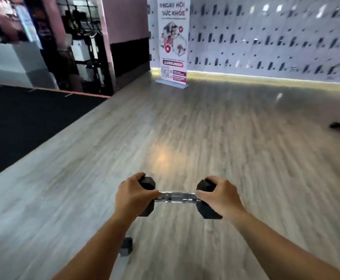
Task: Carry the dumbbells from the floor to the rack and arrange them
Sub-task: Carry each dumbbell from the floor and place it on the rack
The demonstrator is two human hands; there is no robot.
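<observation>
Fingers [140, 177] of the left hand [131, 196] curl over one black head of the dumbbell [176, 196]; the right hand [221, 196] grasps the other head the same way. The dumbbell hangs level above the wood floor [185, 128], chrome bar bare between the hands. A banner [173, 41] stands far ahead by the wall.

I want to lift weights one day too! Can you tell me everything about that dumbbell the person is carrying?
The dumbbell has two black, angular heads that look rubbery, joined by a shiny metal handle. It is held level, crosswise, above the pale wood-look floor, not touching it. The left hand grips the left head and the right hand grips the right head, leaving the handle bare between them.
</observation>
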